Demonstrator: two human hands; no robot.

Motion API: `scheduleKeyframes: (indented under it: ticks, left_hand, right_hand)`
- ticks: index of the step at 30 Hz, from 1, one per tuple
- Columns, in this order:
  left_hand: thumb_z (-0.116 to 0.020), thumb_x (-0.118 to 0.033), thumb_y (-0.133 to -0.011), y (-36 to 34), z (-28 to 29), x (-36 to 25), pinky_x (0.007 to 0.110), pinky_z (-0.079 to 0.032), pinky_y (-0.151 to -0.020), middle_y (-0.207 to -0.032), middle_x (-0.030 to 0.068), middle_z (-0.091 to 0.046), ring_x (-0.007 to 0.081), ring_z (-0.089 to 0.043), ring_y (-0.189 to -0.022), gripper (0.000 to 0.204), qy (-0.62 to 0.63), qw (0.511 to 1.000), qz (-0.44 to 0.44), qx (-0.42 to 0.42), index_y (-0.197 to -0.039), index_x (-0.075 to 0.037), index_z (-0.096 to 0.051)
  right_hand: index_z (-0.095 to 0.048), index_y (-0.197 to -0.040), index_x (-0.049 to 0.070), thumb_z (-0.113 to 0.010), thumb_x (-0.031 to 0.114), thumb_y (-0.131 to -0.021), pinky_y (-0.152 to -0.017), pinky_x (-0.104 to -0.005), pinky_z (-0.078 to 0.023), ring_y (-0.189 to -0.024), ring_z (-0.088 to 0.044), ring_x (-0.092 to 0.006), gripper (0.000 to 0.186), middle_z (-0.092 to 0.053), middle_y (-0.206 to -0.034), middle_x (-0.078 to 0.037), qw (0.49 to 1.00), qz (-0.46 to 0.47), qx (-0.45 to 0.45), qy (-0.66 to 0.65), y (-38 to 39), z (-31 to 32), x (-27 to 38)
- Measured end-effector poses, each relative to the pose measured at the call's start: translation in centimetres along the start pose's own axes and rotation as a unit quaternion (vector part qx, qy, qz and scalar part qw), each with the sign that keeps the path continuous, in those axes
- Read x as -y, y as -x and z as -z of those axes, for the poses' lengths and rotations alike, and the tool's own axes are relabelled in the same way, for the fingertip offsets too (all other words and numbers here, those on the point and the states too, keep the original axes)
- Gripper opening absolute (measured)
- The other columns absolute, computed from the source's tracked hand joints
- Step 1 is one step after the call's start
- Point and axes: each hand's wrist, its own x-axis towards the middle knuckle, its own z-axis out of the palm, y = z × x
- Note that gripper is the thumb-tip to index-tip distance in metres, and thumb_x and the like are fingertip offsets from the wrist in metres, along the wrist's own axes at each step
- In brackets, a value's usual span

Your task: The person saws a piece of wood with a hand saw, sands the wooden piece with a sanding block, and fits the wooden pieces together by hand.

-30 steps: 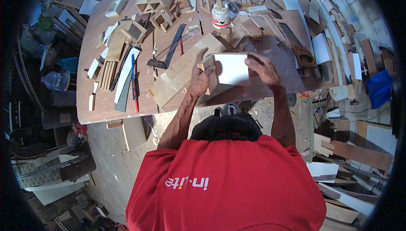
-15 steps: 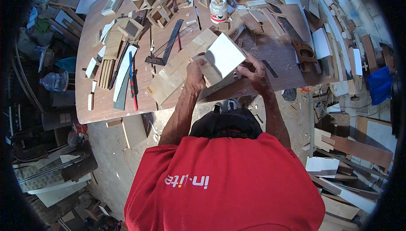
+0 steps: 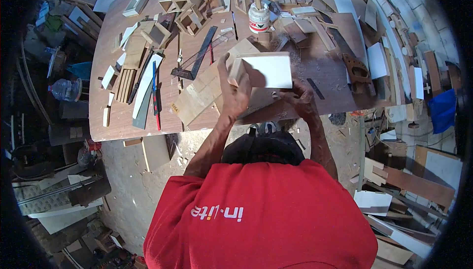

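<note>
A small wooden box piece with a white panel (image 3: 274,71) is held up over the near edge of the table. My left hand (image 3: 235,94) is closed around its left end, thumb and fingers on the wooden side. At the lower right corner of the panel, my right hand (image 3: 301,99) has its fingers curled against the edge; its fingertips are partly in shadow. Beneath the piece lies a pale wooden board (image 3: 199,96) on the table. Behind it stands a white glue jar (image 3: 258,20) with sticks in its mouth.
The brown table (image 3: 167,116) carries a black try square (image 3: 202,54), a handsaw (image 3: 355,67), a blue-and-red stick-like tool (image 3: 155,94) and several small wooden boxes (image 3: 189,20). Wood offcuts (image 3: 419,175) are piled at the right.
The box piece has turned so that its white panel lies level rather than slanted. My left hand has shifted its grasp, and my right hand has moved down to the lower corner.
</note>
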Motion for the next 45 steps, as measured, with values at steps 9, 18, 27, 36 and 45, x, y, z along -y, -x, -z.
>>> scheduleKeyframes:
  ticks: [9,18,27,36,45]
  left_hand:
    - [-0.049,0.001,-0.085,1.0,-2.4,-0.4,0.047,-0.032,-0.109,-0.139,0.0293,-0.029,0.0410,-0.041,-0.129,0.069,-0.171,0.945,-0.273,0.063,-0.143,0.010,-0.013]
    - [-0.056,-0.003,-0.078,0.4,-3.9,-0.2,0.049,-0.040,-0.099,-0.121,0.0307,-0.044,0.0454,-0.050,-0.112,0.059,-0.225,0.954,-0.187,0.062,-0.131,0.011,-0.034]
    - [-0.054,0.001,-0.082,1.3,-6.4,2.9,0.046,-0.038,-0.104,-0.135,0.0348,-0.039,0.0417,-0.047,-0.124,0.076,-0.205,0.968,-0.148,-0.009,-0.145,0.008,-0.011]
    - [-0.058,-0.005,-0.085,0.6,-8.0,5.2,0.037,-0.042,-0.097,-0.126,0.0186,-0.049,0.0258,-0.052,-0.113,0.073,-0.028,0.998,0.037,-0.032,-0.146,-0.002,-0.019]
    - [-0.062,-0.015,-0.087,-0.2,-7.4,6.7,0.036,-0.046,-0.091,-0.121,0.0170,-0.055,0.0222,-0.055,-0.107,0.059,0.016,0.986,0.163,-0.013,-0.138,0.000,-0.038]
  right_hand:
    - [-0.061,-0.118,0.004,-0.072,0.009,-0.081,-0.091,-0.0367,-0.048,-0.104,-0.062,-0.0170,0.039,-0.068,-0.108,-0.008,0.999,-0.017,-0.040,-0.021,-1.1,1.0,0.7]
    - [-0.059,-0.119,-0.001,-0.073,0.006,-0.080,-0.095,-0.0342,-0.047,-0.109,-0.060,-0.0214,0.042,-0.065,-0.115,-0.013,0.999,-0.009,-0.034,0.039,-2.5,2.6,-0.8]
    - [-0.061,-0.117,-0.001,-0.071,0.008,-0.085,-0.089,-0.0309,-0.050,-0.100,-0.061,-0.0145,0.036,-0.065,-0.113,-0.009,0.998,-0.020,0.026,-0.049,-3.8,4.8,-2.8]
    - [-0.063,-0.113,-0.001,-0.066,0.012,-0.090,-0.085,-0.0299,-0.047,-0.096,-0.060,-0.0134,0.027,-0.067,-0.105,-0.005,0.999,0.032,0.020,0.005,-5.1,6.4,-2.0]
    - [-0.065,-0.108,-0.002,-0.063,0.019,-0.091,-0.075,-0.0334,-0.048,-0.083,-0.061,-0.0177,0.027,-0.068,-0.095,-0.011,0.988,-0.004,-0.146,0.048,-7.0,11.0,-4.1]
